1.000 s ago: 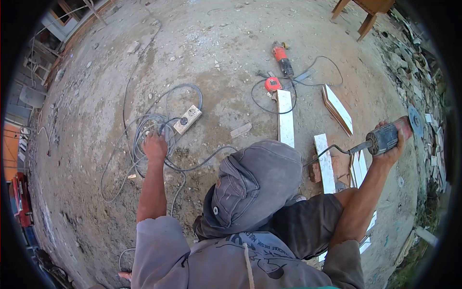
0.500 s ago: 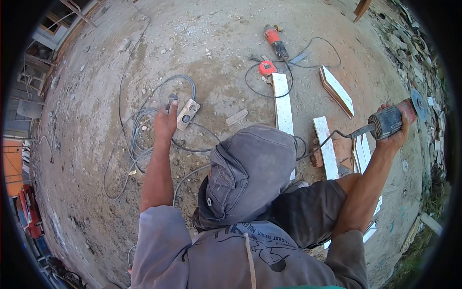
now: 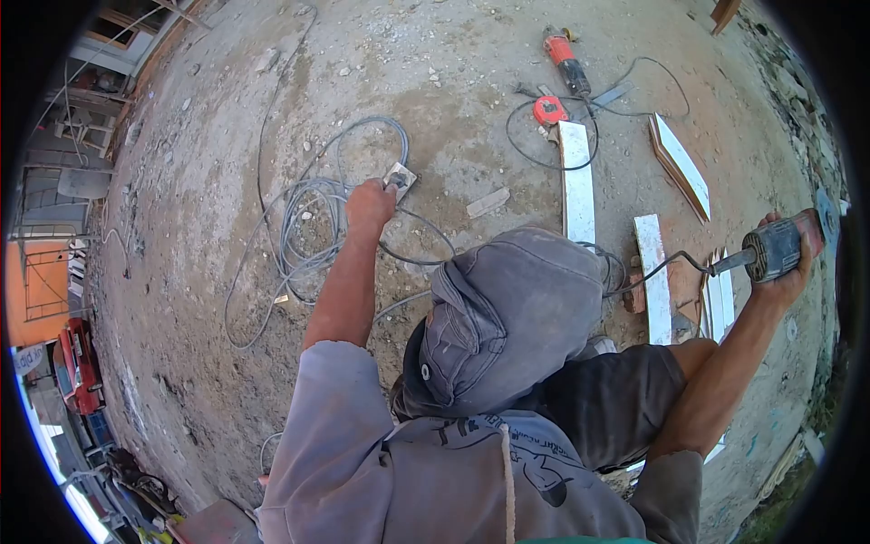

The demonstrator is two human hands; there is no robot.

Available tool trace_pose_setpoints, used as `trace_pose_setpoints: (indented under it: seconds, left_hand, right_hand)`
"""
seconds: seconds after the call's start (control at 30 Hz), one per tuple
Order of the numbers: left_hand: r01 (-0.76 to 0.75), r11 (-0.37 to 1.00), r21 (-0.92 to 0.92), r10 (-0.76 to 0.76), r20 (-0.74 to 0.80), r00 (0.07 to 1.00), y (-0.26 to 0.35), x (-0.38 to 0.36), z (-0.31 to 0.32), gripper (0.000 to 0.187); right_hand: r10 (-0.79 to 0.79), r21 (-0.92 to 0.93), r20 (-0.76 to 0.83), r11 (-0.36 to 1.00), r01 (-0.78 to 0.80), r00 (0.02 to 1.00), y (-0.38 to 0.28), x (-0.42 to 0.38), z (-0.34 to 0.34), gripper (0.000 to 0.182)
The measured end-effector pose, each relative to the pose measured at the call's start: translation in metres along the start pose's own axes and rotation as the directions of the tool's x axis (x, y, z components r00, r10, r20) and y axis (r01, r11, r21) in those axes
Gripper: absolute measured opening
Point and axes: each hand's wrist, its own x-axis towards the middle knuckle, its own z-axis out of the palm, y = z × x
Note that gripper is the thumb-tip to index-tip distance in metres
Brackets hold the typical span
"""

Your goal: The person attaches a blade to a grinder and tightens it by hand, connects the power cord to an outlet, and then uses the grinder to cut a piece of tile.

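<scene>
Dirt ground (image 3: 208, 163), coiled cable (image 3: 285, 227), boards (image 3: 576, 181).

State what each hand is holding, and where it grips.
Right hand: the angle grinder, by its body near the red head. Left hand: at the power strip; its grip cannot be told.

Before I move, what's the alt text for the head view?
The left hand is at a pale power strip beside coiled grey cable; the right hand holds an angle grinder out to the side. Ahead, a second grinder, a red tape measure and white boards lie on rough ground. A grey cap hides part of the view.
</scene>
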Motion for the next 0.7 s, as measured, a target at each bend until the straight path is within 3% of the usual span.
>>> trace_pose_setpoints:
  seconds: [0.13,0.2,0.33,0.5,0.63,0.7]
  left_hand:
    - [0.003,0.997,0.080,-0.011,0.091,0.996,0.008,0.016,0.002,0.042]
    - [0.097,0.987,0.128,-0.120,0.193,0.974,0.013,0.020,0.003,0.049]
    - [0.163,0.979,0.122,-0.183,0.176,0.967,0.011,0.029,0.010,0.053]
    - [0.238,0.959,0.155,-0.263,0.162,0.951,0.004,0.049,0.006,0.048]
    - [0.258,0.947,0.189,-0.293,0.186,0.938,0.004,0.065,0.001,0.048]
    - [0.249,0.944,0.217,-0.288,0.171,0.942,0.004,0.067,-0.002,0.046]
  right_hand:
    - [0.034,0.039,-0.001,0.999,-0.034,0.999,0.000,0.002,-0.007,0.053]
    - [0.040,0.017,0.021,0.999,-0.040,0.999,-0.002,0.003,-0.009,0.051]
    - [0.003,-0.046,-0.056,0.999,-0.006,0.998,-0.003,0.004,-0.015,0.051]
    - [0.064,-0.080,0.095,0.995,-0.057,0.993,-0.002,0.012,-0.024,0.054]
    - [0.009,-0.112,0.033,0.994,-0.005,0.999,0.011,0.019,-0.020,0.057]
    - [0.099,-0.114,0.007,0.989,-0.098,0.995,0.014,0.026,-0.017,0.058]
